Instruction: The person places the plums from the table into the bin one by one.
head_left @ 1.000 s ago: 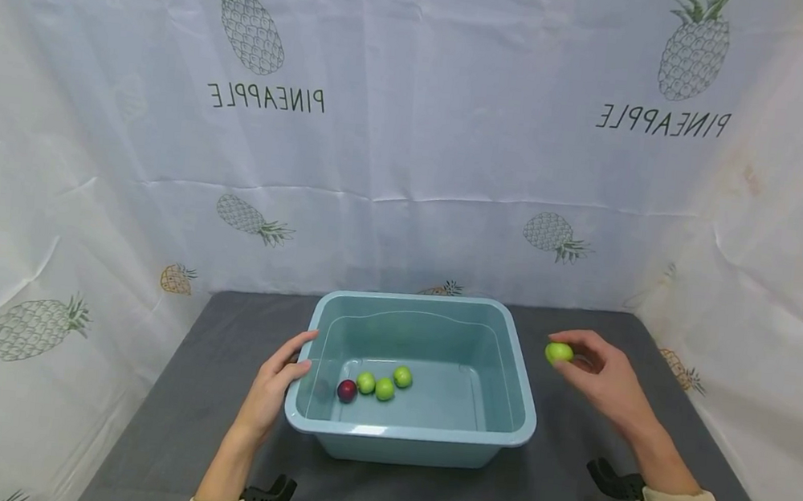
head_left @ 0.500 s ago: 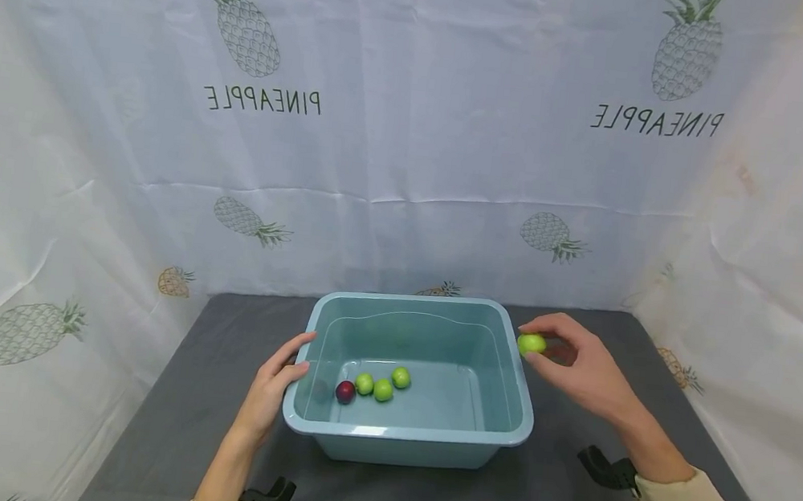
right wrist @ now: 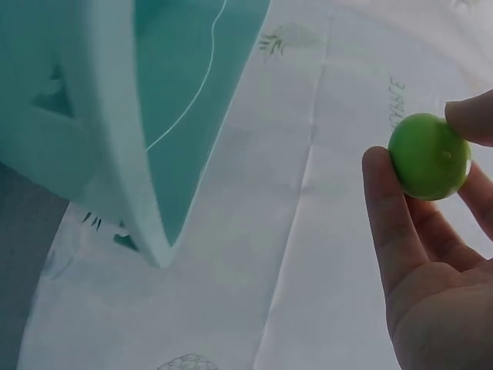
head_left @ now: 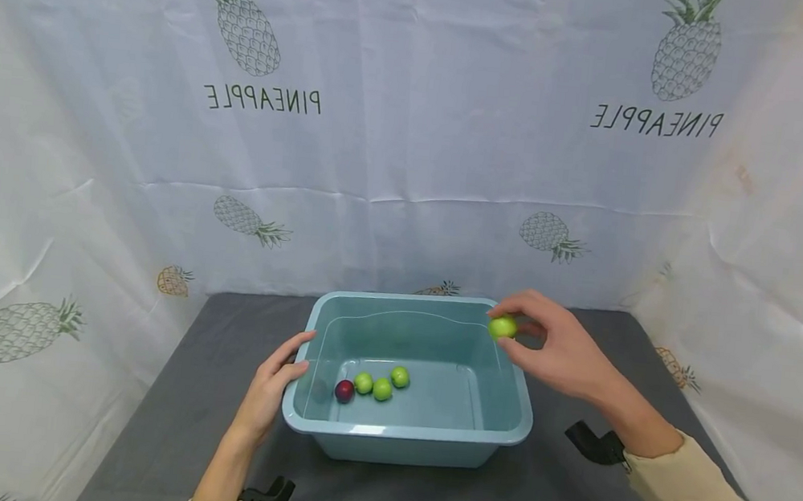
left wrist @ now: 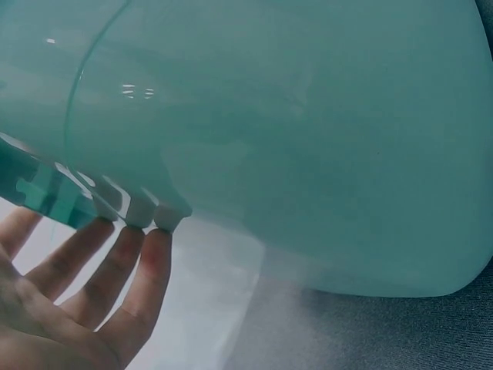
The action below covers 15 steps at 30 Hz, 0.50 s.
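In the head view my right hand (head_left: 555, 347) pinches a small, smooth, round green fruit (head_left: 502, 327) between thumb and fingertips, above the right rear corner of a light blue plastic basin (head_left: 406, 433). The right wrist view shows the same green fruit (right wrist: 428, 157) held at the fingertips, apart from the basin wall. My left hand (head_left: 268, 391) grips the basin's left rim; the left wrist view has its fingertips against the underside of that rim. On the basin floor, toward the left, lie three similar green fruits (head_left: 382, 389) and one dark red fruit (head_left: 344, 391).
The basin stands on a dark grey tabletop (head_left: 216, 362). Behind it and along both sides hang white cloths (head_left: 414, 123) printed with pineapples. A black strap mount (head_left: 596, 444) sits on the right wrist, another (head_left: 267, 499) on the left.
My right hand has carried the green fruit leftward and slightly up, from beside the basin to over its right rear edge. The left hand stays on the rim.
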Each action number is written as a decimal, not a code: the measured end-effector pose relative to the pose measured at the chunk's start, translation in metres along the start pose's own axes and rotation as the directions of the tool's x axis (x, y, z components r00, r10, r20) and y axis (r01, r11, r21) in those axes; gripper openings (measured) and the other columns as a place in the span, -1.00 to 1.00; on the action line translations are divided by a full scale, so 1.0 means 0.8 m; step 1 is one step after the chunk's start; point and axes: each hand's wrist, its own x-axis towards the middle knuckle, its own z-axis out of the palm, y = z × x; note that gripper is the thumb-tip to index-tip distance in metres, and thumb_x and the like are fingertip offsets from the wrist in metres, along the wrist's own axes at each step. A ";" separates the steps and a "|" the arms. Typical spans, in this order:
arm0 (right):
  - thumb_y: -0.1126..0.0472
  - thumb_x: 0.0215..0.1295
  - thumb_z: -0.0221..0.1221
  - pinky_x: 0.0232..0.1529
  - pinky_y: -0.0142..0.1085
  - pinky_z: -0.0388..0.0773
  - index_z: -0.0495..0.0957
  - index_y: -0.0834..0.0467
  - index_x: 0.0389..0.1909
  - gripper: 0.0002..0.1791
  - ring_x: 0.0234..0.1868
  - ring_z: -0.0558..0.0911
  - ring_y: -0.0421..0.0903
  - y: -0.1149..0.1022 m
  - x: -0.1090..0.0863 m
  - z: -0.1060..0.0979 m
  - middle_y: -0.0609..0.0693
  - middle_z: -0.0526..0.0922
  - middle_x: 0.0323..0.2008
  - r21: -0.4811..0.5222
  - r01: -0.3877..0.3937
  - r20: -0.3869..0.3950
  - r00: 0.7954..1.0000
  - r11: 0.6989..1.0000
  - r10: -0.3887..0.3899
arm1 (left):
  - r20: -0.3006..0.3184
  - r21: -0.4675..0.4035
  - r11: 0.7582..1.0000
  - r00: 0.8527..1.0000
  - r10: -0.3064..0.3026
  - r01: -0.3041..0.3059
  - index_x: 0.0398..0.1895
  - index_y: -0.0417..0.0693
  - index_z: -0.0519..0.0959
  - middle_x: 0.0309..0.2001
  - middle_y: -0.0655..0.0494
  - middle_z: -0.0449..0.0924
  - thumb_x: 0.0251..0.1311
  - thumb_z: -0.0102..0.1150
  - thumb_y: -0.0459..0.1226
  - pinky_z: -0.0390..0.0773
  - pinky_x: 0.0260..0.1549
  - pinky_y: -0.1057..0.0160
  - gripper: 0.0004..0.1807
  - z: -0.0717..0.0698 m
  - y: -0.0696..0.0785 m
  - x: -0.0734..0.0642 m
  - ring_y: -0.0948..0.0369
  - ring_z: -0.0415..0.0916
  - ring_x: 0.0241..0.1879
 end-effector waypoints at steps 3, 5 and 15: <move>0.36 0.34 0.28 0.06 -0.16 0.59 0.61 0.04 0.06 -0.69 0.02 0.53 -0.19 -0.006 0.011 0.001 -0.10 0.57 0.02 0.015 0.026 0.007 1.000 1.000 -0.026 | -0.001 -0.004 1.000 1.000 -0.001 0.001 0.48 0.04 0.35 0.54 -0.07 0.14 0.53 -0.10 -0.24 0.41 0.06 0.43 -0.52 -0.001 0.000 0.000 -0.05 0.19 0.45; 0.37 0.33 0.28 0.06 -0.16 0.59 0.61 0.05 0.05 -0.68 0.02 0.53 -0.18 -0.009 0.019 0.003 -0.10 0.57 0.02 0.025 0.043 0.011 0.999 0.999 -0.044 | 0.000 -0.005 1.000 1.000 -0.003 0.003 0.48 0.04 0.34 0.54 -0.08 0.13 0.53 -0.11 -0.25 0.42 0.05 0.44 -0.51 -0.001 -0.001 0.000 -0.06 0.19 0.45; 0.36 0.29 0.27 0.05 -0.16 0.59 0.64 0.05 0.00 -0.71 0.00 0.53 -0.14 -0.031 0.055 0.015 -0.11 0.59 -0.01 0.033 0.088 0.054 0.994 0.996 -0.090 | 0.003 -0.013 1.000 1.000 0.006 -0.006 0.48 0.04 0.35 0.54 -0.08 0.14 0.54 -0.11 -0.26 0.42 0.06 0.44 -0.51 -0.001 -0.003 0.000 -0.05 0.20 0.44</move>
